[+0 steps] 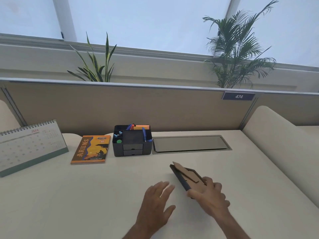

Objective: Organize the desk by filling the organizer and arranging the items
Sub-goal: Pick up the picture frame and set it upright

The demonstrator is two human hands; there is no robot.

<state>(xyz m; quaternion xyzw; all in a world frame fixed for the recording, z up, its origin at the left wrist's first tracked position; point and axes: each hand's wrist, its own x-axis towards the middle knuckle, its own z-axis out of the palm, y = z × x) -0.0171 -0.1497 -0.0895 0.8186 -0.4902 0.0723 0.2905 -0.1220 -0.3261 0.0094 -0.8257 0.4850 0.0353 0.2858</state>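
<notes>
Organizer (132, 141) sits mid-frame, already stocked with pens. Now it's arranging time: right hand (211, 195) grips a photo frame (187, 176) at lower right, left hand (155, 199) hovers beside it, fingers spread. Next, probably prop its stand and set it upright.

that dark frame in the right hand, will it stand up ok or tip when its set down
The picture frame, gripped by the right hand, looks thin and rigid, so probably light. Its brown backing has a fold-out stand flap, slightly lifted; resting on that alone it could tip if nudged. The glass side faces away, so fragility is unclear.
</notes>
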